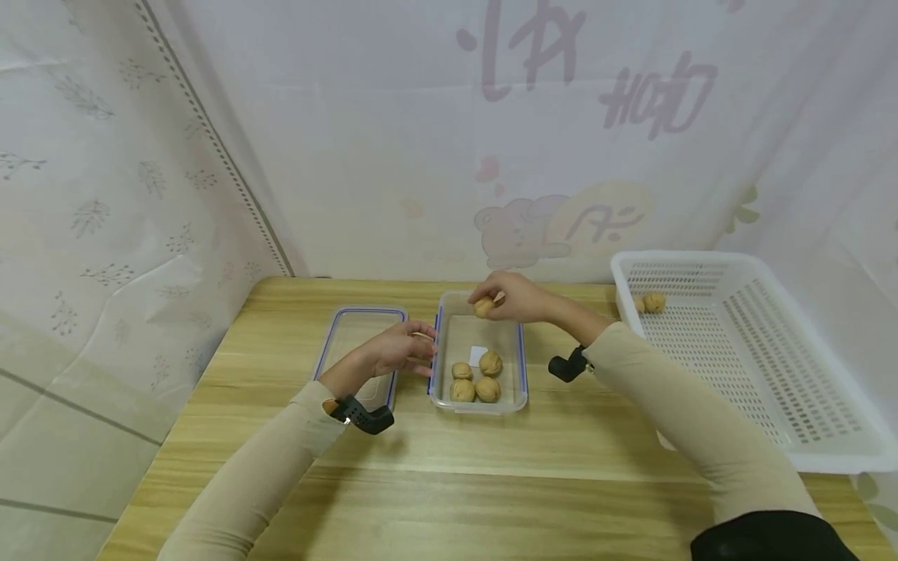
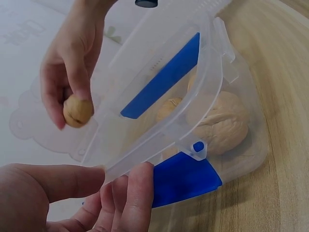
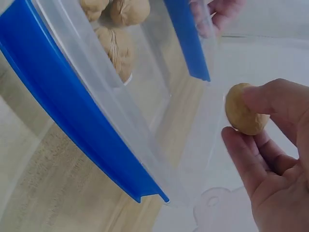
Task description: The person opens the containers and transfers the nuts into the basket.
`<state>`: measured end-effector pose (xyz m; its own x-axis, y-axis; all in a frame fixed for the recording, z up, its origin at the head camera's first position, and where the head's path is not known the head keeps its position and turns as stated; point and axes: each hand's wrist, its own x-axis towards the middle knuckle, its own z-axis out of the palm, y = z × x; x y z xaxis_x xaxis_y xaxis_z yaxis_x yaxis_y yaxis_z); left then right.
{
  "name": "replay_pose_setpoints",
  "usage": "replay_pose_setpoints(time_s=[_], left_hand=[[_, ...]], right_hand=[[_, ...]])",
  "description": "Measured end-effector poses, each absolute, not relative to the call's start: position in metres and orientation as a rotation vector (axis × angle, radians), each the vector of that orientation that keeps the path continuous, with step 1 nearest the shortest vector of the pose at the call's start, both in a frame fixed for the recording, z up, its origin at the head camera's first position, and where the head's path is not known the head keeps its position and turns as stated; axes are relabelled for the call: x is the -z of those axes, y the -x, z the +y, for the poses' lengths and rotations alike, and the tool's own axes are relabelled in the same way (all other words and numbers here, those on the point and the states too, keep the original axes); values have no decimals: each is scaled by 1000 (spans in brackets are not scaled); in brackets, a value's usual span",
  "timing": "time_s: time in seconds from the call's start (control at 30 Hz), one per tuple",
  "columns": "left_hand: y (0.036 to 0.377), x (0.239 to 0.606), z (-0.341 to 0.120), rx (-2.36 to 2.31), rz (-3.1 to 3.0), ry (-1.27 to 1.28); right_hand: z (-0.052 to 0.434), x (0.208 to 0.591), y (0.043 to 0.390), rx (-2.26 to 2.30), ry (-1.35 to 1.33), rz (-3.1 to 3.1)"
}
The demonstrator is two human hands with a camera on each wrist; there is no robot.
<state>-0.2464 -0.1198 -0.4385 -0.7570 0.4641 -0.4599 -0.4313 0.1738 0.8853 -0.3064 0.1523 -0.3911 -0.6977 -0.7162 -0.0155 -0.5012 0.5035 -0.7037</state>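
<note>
A clear plastic container with a blue rim stands at the middle of the wooden table, with several walnuts at its near end. My left hand holds its left rim; in the left wrist view the thumb and fingers pinch that rim. My right hand hovers over the container's far end and pinches a walnut between thumb and fingertips. That walnut shows in the right wrist view, above the container's wall, and also in the left wrist view as the walnut.
The container's lid lies flat just to its left, partly under my left wrist. A white perforated basket stands at the table's right with one walnut in its far left corner. Patterned sheets hang behind and to the left.
</note>
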Motion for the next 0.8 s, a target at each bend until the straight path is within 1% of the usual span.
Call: replay_pose_setpoints(time_s=[0.23, 0.8], left_hand=[[248, 441, -119, -1670, 1764, -39], [248, 446, -119, -1693, 1760, -38]], right_hand=[[168, 382, 296, 1161, 962, 2411], [231, 358, 293, 1268, 842, 2415]])
